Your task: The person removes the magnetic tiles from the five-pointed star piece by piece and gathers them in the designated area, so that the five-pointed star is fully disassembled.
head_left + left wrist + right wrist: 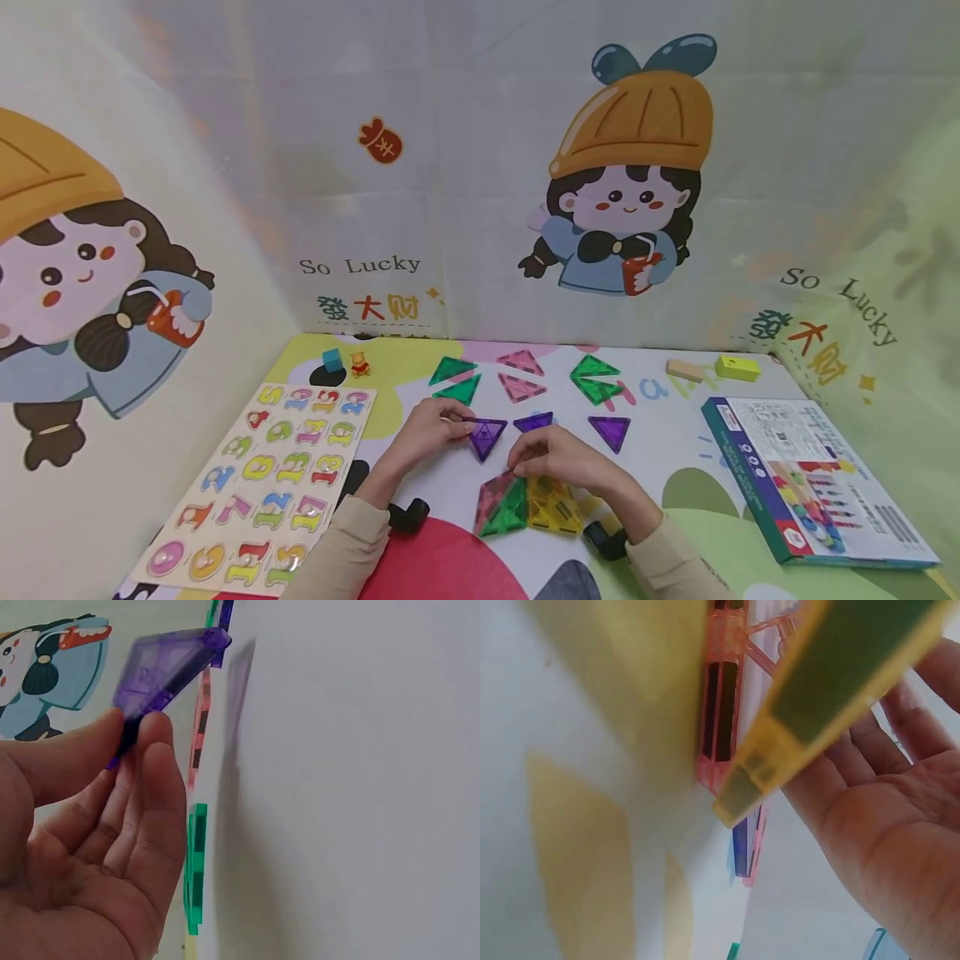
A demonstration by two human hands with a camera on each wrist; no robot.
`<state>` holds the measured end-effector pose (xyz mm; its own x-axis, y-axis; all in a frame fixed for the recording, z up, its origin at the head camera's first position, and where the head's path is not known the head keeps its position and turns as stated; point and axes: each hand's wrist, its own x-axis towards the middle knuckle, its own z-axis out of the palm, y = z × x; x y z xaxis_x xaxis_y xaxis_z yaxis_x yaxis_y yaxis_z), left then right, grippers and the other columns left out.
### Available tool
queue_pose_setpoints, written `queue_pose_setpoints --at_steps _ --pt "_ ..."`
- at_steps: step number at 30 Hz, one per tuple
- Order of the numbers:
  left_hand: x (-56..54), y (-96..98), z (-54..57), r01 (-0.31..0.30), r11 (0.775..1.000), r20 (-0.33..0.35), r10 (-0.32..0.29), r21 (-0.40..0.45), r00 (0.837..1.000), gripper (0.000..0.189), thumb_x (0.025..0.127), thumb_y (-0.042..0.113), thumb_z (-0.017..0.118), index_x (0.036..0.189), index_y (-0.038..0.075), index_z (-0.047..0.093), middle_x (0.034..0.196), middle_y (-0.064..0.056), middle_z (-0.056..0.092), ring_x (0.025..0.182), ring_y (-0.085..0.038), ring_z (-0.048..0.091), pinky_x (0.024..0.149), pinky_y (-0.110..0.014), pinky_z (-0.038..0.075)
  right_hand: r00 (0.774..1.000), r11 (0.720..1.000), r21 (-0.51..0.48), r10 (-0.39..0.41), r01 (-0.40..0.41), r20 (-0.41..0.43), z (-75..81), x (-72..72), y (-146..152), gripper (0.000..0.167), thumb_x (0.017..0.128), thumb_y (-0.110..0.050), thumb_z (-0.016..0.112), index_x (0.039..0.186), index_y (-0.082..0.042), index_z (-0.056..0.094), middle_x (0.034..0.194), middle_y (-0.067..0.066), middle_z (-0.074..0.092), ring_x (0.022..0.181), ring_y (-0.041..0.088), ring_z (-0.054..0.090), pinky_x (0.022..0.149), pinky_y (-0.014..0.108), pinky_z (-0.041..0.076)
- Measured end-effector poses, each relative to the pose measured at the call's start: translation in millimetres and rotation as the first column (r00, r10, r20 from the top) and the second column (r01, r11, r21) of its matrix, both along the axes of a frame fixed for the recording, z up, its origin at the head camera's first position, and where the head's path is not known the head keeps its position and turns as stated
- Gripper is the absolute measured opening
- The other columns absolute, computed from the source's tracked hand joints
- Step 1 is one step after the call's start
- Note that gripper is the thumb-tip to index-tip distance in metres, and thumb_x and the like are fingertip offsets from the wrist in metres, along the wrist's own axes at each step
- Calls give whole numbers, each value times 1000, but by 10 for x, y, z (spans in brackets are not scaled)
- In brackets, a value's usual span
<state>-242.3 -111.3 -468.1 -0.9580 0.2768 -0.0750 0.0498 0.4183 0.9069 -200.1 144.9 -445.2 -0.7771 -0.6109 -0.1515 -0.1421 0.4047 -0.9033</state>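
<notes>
My left hand [431, 429] pinches a purple triangular magnetic tile [486, 435] by its edge between thumb and fingers, raised off the table in the left wrist view. My right hand [558, 457] reaches over a yellow magnetic tile [553, 510]. In the right wrist view that yellow tile [817, 697] slopes up from the table in front of the hand, and the fingertips are partly hidden behind it. Beside it lie a pink triangle tile [491, 496] and a green triangle tile [508, 512]. Another purple triangle [533, 422] lies just beyond the right hand.
Farther back are green triangles [456, 389], pink triangles [522, 387], more green triangles [596, 379] and a purple triangle [610, 432]. A number puzzle board [262, 483] lies left, a toy box [817, 483] right. Small blocks [737, 367] and a bear figure [360, 364] sit behind.
</notes>
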Motion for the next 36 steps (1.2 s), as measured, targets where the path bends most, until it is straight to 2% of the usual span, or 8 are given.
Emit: queue_pose_setpoints --at_steps 4,12,18,20,23,28,31,36 --pt "-7 -4 -52 -37 999 23 37 7 999 17 89 16 74 103 6 73 88 -8 72 74 -16 70 68 -31 57 1000 1000 4 19 -19 14 -20 -4 -8 14 93 -17 66 102 -7 72 101 8 72 87 14 60 77 28 50" --pt "29 -23 -76 -58 975 -115 34 -213 993 24 88 23 75 108 10 72 76 -1 64 66 -11 59 64 -27 46 1000 999 36 0 -1 27 -50 7 42 20 93 -22 68 108 -9 71 106 5 73 94 16 63 83 30 51" --pt "65 -14 -19 -71 957 -129 36 -283 991 30 88 22 75 115 11 69 74 -1 59 64 -14 52 60 -28 41 999 997 67 -25 23 32 -38 21 127 20 91 -21 69 106 -8 71 98 4 71 85 15 62 74 30 51" --pt "86 -1 0 -20 960 -103 -9 -279 995 29 88 24 75 114 13 69 74 -1 59 64 -14 53 60 -28 41 999 998 64 -21 19 32 -41 25 139 20 90 -21 69 105 -7 71 94 4 70 81 14 60 72 30 50" --pt "141 44 43 128 956 -34 -141 -264 989 25 89 28 74 110 15 71 76 -1 63 66 -13 56 62 -29 44 999 999 50 -18 16 36 -50 30 138 19 90 -20 69 103 -6 71 92 4 70 80 13 59 72 29 50" --pt "275 157 135 368 896 90 -357 -249 930 25 87 38 75 104 20 74 77 3 70 66 -14 64 63 -29 48 999 999 40 -25 24 38 -66 39 119 15 89 -20 69 100 -9 71 91 3 70 81 14 60 75 31 50" --pt "351 213 183 424 874 109 -410 -237 906 25 84 40 78 102 23 75 79 6 72 66 -15 67 62 -29 51 999 999 34 -32 30 40 -62 47 108 15 89 -20 69 99 -8 71 91 4 70 82 16 60 75 32 50" --pt "413 259 222 434 873 86 -426 -225 901 22 81 38 81 97 24 76 80 7 72 66 -15 68 60 -28 52 998 999 33 -39 38 40 -54 53 97 16 89 -20 69 100 -7 71 91 6 69 83 17 60 76 33 49"
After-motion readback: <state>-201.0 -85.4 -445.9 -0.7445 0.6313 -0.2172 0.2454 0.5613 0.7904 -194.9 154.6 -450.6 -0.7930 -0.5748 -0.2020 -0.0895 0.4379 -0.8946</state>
